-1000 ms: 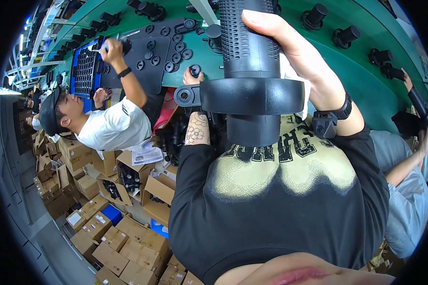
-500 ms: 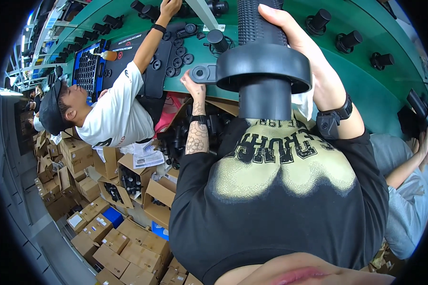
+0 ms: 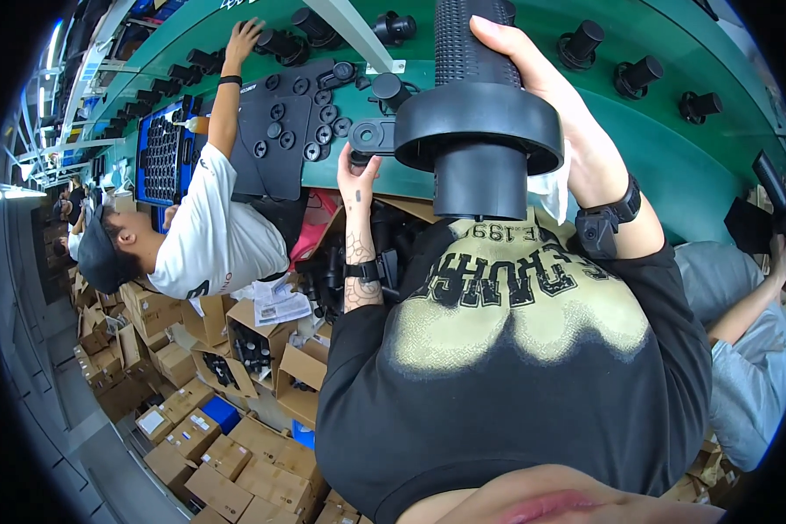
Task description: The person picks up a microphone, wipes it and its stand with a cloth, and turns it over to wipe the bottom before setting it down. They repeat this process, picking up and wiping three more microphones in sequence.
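Note:
Close in front of me stands a large black cylindrical part (image 3: pixel 480 179) with a knobbly textured upper barrel, a wide ring and a smooth lower tube. My right hand (image 3: pixel 576 131) grips the textured barrel from the right, its thumb lying along the side. Some white cloth or tissue (image 3: pixel 550 188) shows under that palm. At the ring's left sticks out a flat black tab (image 3: pixel 367 137) with a round hole. Just below the tab, my left hand (image 3: pixel 358 183) pinches a small black piece between thumb and finger. Its exact shape is partly hidden.
Several black round discs (image 3: pixel 323 134) lie on a dark mat (image 3: pixel 271 170) to the left. Black cylindrical parts (image 3: pixel 581 44) stand along the green bench (image 3: pixel 681 183). A co-worker (image 3: pixel 227 218) reaches across at left; another person sits at right. Cardboard boxes (image 3: pixel 227 454) crowd the floor.
My left hand has shifted slightly down from the tab, its thumb and finger now around a small black piece. The co-worker's arm has swung left. My right hand keeps its grip.

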